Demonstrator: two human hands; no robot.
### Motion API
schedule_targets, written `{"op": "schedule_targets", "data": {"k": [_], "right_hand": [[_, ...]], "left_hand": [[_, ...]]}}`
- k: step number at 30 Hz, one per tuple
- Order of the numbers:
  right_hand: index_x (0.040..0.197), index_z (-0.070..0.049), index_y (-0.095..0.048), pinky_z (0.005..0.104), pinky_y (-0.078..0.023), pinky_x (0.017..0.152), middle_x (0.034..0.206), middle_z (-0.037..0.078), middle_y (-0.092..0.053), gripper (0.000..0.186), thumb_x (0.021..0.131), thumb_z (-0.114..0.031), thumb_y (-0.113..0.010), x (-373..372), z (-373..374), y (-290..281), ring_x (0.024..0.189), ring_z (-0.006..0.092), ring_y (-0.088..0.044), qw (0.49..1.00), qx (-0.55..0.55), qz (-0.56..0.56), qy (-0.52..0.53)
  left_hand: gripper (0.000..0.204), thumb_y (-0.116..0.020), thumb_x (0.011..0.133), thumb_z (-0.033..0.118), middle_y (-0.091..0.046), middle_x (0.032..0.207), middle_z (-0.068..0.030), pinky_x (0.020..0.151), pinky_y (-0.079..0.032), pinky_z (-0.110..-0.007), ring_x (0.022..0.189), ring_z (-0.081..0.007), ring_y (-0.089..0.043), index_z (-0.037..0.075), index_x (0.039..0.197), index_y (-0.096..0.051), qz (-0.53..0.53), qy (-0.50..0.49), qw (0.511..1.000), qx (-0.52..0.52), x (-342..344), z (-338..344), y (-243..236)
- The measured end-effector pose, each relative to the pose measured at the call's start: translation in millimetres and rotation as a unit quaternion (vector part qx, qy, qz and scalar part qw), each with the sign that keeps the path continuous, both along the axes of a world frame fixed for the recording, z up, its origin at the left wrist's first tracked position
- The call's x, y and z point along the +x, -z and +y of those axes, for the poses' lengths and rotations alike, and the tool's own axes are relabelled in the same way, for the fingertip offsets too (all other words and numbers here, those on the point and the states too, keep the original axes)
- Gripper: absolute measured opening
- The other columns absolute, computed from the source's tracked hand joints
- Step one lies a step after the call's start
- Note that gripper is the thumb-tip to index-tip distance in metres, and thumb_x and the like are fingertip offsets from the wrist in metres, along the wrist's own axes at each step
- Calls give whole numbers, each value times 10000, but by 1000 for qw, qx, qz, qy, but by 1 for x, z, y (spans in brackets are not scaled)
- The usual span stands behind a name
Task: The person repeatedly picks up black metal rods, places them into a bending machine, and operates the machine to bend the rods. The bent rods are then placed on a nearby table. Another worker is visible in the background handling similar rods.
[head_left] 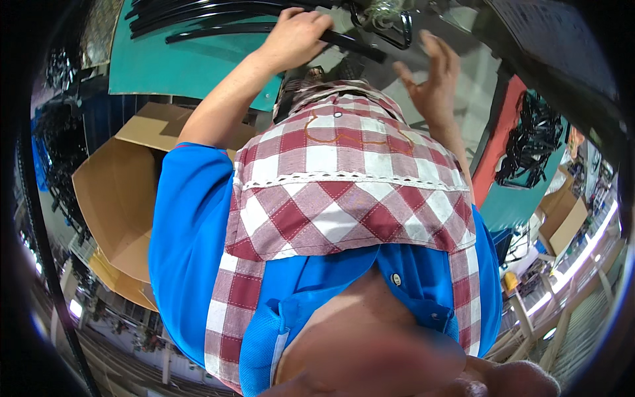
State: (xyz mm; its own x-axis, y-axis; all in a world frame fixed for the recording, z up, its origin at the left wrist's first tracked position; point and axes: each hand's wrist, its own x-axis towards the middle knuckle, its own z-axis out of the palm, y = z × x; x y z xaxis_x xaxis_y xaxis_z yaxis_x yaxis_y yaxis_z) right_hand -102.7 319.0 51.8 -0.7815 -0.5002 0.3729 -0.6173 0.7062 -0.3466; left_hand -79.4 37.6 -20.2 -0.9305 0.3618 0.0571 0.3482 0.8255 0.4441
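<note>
My left hand (297,38) is closed around a glossy black strip or tube (356,46), whose end sticks out to the right. Off to the right, my right hand (433,81) is raised with its fingers apart and holds nothing. Between the hands and a little beyond them is a bent black metal frame piece (405,36). Beside it lies a tangle of clear, shiny material (385,12), too unclear to name. More long black strips (192,20) lie side by side on the green tabletop (159,69) at the far left, close to my left hand.
An open cardboard box (116,205) stands at my left, below the green tabletop. On the right, a bundle of black strips (532,142) rests on a red and green surface (506,208). Another cardboard box (565,218) is further right. A large dark panel (562,46) fills the upper right.
</note>
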Motion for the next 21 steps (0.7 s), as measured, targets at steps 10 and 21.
{"op": "schedule_targets", "data": {"k": [10,21], "right_hand": [[1080,-168,-650,371,-415,835,901,7,-602,397,706,-67,-733,6,54,-35,891,213,-587,994,87,-7,73],[1143,-184,-657,372,-447,825,983,50,-577,448,716,-101,-766,20,60,-41,925,243,-583,992,21,10,123]], "left_hand": [[329,-663,896,249,-659,911,-111,779,-492,-316,824,-191,-616,15,1119,-598,-241,59,948,197,-29,8,-27],[277,-676,897,242,-621,846,-26,737,-460,-259,808,-94,-560,-2,1016,-622,-323,69,891,311,-42,11,-30]]}}
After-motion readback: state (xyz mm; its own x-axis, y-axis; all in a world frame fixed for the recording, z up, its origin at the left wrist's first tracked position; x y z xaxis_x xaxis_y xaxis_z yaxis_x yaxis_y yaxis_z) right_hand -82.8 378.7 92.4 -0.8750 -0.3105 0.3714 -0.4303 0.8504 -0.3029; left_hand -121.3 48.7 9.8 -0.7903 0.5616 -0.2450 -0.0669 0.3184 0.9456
